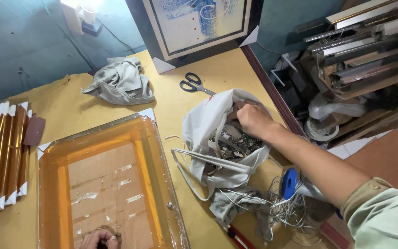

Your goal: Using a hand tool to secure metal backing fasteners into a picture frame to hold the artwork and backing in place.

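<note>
My right hand (253, 119) reaches into an open white cloth bag (208, 120) full of small metal hardware pieces (236, 144); its fingers are curled inside the bag's mouth, and what they hold is hidden. My left hand (98, 239) rests at the bottom edge of the view on the brown back board of a picture frame (102, 184) wrapped in orange-tinted clear film. Its fingers are bent and pinch a small metal piece against the board.
Black-handled scissors (193, 84) lie behind the bag. A crumpled grey rag (121, 82) sits at the back. A framed picture (194, 23) leans on the wall. Gold frames (1, 152) stack at left. A blue wire spool (289, 183) with loose wire and a red-black cutter (238, 237) lie in front.
</note>
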